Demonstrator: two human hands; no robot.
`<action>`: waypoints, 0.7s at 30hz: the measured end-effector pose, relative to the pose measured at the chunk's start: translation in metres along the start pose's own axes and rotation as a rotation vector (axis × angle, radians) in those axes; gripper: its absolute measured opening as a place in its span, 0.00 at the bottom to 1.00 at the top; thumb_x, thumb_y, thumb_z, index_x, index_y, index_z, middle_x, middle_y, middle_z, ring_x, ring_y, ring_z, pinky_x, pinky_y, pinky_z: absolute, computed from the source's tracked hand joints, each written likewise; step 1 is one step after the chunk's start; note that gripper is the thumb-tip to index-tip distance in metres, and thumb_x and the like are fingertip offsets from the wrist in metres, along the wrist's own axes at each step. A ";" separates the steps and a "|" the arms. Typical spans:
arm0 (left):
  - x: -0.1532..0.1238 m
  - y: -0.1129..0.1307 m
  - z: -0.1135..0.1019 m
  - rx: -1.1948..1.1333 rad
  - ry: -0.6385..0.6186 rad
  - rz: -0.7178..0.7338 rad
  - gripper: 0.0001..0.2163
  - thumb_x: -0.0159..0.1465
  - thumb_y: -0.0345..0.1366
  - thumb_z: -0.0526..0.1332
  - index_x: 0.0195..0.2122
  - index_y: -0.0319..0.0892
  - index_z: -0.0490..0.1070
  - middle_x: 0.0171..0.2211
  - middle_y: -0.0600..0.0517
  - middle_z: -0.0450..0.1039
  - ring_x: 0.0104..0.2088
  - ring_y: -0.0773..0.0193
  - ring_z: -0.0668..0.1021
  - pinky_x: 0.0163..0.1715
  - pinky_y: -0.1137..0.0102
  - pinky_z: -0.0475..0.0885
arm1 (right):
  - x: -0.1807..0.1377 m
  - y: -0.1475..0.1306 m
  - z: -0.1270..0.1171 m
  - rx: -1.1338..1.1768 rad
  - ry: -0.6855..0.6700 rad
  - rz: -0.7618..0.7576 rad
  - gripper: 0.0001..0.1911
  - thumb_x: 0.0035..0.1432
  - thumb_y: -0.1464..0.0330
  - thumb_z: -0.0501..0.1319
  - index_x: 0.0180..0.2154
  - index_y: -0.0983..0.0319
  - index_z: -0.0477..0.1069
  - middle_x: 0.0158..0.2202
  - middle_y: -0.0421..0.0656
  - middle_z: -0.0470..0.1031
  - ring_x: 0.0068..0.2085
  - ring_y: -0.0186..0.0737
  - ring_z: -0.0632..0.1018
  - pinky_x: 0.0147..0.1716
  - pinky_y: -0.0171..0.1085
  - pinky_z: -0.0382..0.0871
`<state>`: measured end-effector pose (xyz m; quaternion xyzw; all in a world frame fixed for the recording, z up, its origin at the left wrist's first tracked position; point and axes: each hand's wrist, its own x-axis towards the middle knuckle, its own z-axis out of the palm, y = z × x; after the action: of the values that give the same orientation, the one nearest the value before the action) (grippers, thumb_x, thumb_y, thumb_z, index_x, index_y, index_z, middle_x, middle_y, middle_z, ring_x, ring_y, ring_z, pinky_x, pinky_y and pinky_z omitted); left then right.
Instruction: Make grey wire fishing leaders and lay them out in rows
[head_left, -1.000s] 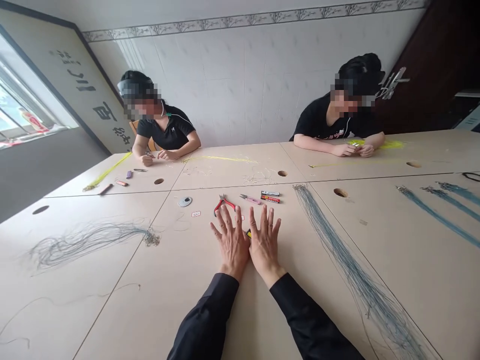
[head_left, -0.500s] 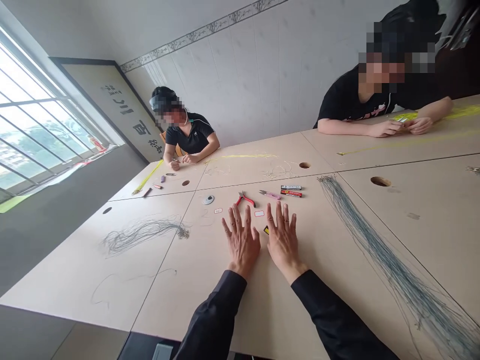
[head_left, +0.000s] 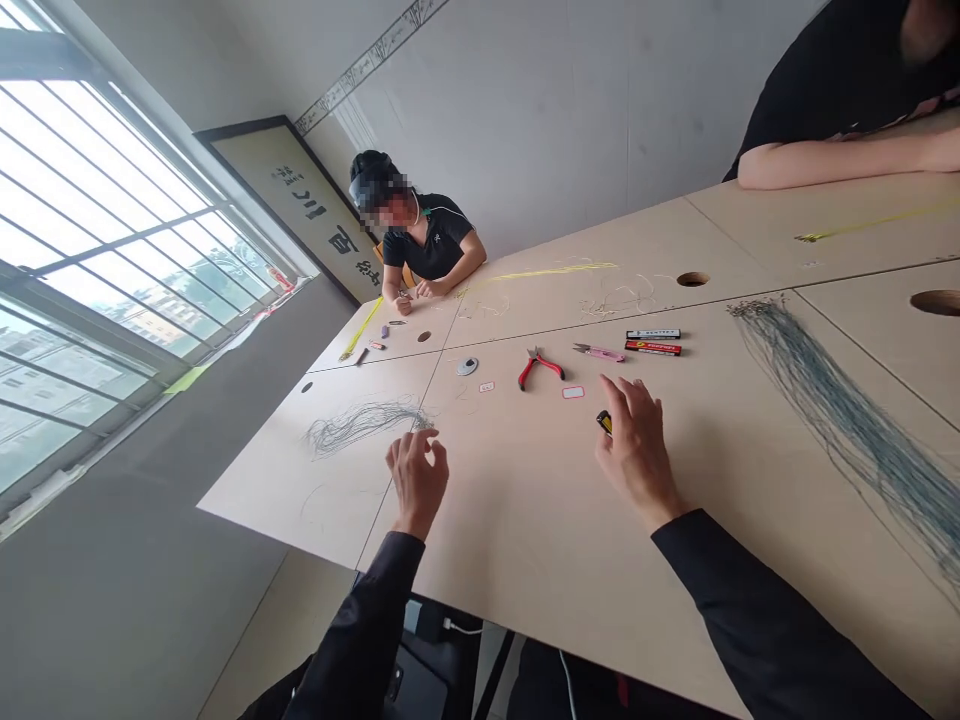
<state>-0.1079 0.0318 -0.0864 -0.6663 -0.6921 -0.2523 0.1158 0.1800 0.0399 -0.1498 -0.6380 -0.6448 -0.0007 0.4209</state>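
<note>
The left hand (head_left: 417,478) hovers with curled fingers, holding nothing, near the end of a loose bunch of thin gray strings (head_left: 360,424) on the table (head_left: 525,520). They look light, floppy and easy to tangle. The right hand (head_left: 637,450) lies flat, fingers loose, touching a small yellow thing (head_left: 604,421). Red pliers (head_left: 538,367) lie nearby.

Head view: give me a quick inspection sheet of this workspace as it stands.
Surface: pale wooden table with round holes.
Job's things: small yellow-black object at the right hand's fingers; grey wire bundle beyond the left hand.
Clutter: red pliers, pink snips, two flat boxes, long grey wire bundle.
Hands: left hand raised, fingers curled, empty; right hand on table.
Cables: white cable under the table.
Surroundings: two seated people, window.
</note>
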 end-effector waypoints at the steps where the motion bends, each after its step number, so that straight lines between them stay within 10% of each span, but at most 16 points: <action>1: 0.004 -0.018 -0.007 -0.003 -0.024 -0.064 0.11 0.64 0.31 0.52 0.42 0.42 0.73 0.32 0.48 0.69 0.41 0.55 0.72 0.51 0.54 0.66 | 0.001 0.000 0.000 0.040 0.013 -0.012 0.38 0.52 0.80 0.52 0.65 0.62 0.53 0.61 0.55 0.61 0.65 0.56 0.59 0.60 0.59 0.56; 8: 0.019 -0.092 -0.048 -0.126 -0.378 -0.161 0.13 0.60 0.34 0.54 0.42 0.41 0.75 0.42 0.45 0.75 0.41 0.58 0.76 0.44 0.61 0.72 | 0.003 0.002 0.001 0.172 0.071 -0.073 0.30 0.57 0.76 0.51 0.62 0.65 0.59 0.48 0.54 0.70 0.50 0.50 0.71 0.52 0.48 0.65; 13: 0.011 -0.092 -0.060 -0.078 -0.655 0.068 0.11 0.60 0.41 0.58 0.38 0.44 0.77 0.41 0.47 0.76 0.45 0.55 0.74 0.46 0.60 0.71 | 0.001 -0.003 -0.001 0.209 0.052 -0.015 0.25 0.61 0.71 0.51 0.60 0.65 0.60 0.40 0.51 0.74 0.40 0.48 0.73 0.42 0.44 0.67; 21: 0.009 -0.093 -0.041 -0.033 -0.722 0.208 0.09 0.63 0.38 0.55 0.33 0.42 0.73 0.36 0.46 0.73 0.41 0.57 0.73 0.45 0.61 0.69 | 0.002 -0.013 -0.010 0.294 -0.008 0.141 0.23 0.67 0.59 0.48 0.58 0.63 0.63 0.32 0.46 0.77 0.30 0.44 0.76 0.30 0.37 0.65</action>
<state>-0.2069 0.0205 -0.0648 -0.7808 -0.6128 0.0011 -0.1213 0.1750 0.0336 -0.1357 -0.6132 -0.5933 0.1254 0.5062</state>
